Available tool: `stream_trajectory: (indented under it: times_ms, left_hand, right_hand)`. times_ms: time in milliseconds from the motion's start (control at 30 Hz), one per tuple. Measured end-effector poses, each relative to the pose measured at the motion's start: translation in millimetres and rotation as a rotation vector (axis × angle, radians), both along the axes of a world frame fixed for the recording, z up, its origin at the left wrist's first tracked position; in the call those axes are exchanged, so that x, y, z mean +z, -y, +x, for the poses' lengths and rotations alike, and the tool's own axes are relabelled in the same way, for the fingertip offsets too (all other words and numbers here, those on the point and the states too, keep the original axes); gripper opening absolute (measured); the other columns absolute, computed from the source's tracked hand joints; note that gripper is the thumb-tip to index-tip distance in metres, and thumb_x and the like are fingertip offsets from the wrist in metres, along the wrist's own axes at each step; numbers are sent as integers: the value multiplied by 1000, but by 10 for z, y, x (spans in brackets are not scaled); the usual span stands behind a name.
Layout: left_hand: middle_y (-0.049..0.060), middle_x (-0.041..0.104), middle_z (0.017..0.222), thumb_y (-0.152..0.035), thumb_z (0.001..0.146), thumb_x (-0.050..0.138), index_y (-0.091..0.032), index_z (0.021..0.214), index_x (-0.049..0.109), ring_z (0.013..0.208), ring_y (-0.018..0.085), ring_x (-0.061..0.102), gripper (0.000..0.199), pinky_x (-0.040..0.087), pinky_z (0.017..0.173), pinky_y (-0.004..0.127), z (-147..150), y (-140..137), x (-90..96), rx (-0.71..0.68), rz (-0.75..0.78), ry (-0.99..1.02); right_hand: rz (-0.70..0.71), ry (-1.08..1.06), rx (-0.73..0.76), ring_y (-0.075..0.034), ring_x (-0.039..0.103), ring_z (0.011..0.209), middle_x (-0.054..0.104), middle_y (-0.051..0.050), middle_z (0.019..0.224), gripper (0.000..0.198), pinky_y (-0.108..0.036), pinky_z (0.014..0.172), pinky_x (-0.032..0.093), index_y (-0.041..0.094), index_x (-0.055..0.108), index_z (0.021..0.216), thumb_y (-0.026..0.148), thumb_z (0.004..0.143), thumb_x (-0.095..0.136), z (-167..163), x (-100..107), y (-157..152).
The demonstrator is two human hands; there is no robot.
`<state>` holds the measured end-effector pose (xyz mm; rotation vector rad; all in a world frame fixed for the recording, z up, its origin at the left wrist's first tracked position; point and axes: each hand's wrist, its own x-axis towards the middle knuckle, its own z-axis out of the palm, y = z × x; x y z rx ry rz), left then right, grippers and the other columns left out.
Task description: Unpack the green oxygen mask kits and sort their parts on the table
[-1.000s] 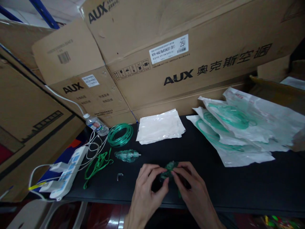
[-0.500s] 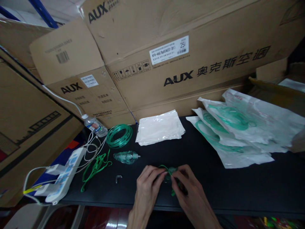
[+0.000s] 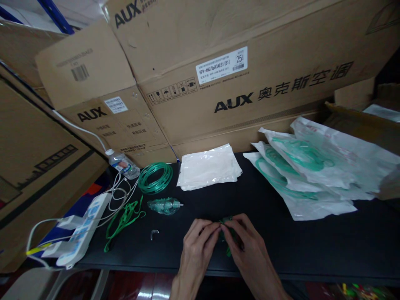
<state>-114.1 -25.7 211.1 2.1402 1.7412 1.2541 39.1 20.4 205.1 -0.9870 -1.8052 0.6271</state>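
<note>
- Checking head view: L hand (image 3: 199,243) & R hand (image 3: 250,243) pinch green pc. (image 3: 226,218) betw. fingertips, over table (image 3: 296,250), near front edge; handling looks unfinished.
- Done, prob.: filled bags (image 3: 308,154), min. 3.
- Not done, prob.: loose, unbagged: 1 coil (image 3: 153,190), 1 mask (image 3: 165,206), 1 strap bundle (image 3: 126,214), 1 elbow (image 3: 152,233).
- Flat pouches (image 3: 209,166): 1 stack, qty unclear.

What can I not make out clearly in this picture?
In the head view:
Green piece: mostly hidden by the left hand and right hand.
Bottle label: blurred patch hides its middle.
Carton label: smallest print too small.
Bright items at lower right: blurred, cut off by bottom edge.
</note>
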Motion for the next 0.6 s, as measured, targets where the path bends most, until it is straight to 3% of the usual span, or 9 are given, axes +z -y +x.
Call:
stream_trajectory:
  times_ms: [233, 400, 500, 600]
  left_hand:
    - [4, 70, 94, -17, 99, 63, -20, 103, 75, 84, 17, 69, 13, 57, 76, 26, 19, -33, 12, 70, -89, 172]
    - [3, 69, 92, -18, 99, 63, -21, 100, 74, 83, 16, 69, 12, 55, 75, 25, -43, -34, 7, 134, -114, 185]
    - [4, 68, 94, -18, 100, 62, -20, 102, 74, 87, 17, 68, 12, 55, 79, 26, -167, -43, 3, 170, -97, 142]
    - [5, 67, 99, -18, 101, 60, -20, 104, 73, 93, 19, 68, 14, 55, 87, 29, -317, -61, 4, 206, -52, 77]
  right_hand:
    - [115, -80, 14, -13, 64, 70, 54, -5, 96, 18, -22, 57, 55, 21, 66, 94, 6, 93, 56, -15, -2, 15]
    - [120, -125, 120, -13, 66, 77, 54, -5, 97, 20, -21, 66, 57, 21, 66, 93, 4, 92, 56, 59, 48, 50]
    - [80, -146, 164, -12, 66, 76, 54, -4, 96, 17, -21, 67, 56, 22, 67, 90, 7, 93, 58, 139, 24, 103]
    - [-60, -165, 145, -15, 67, 82, 56, -5, 96, 15, -22, 71, 56, 23, 65, 85, 15, 96, 59, 224, -57, 151]
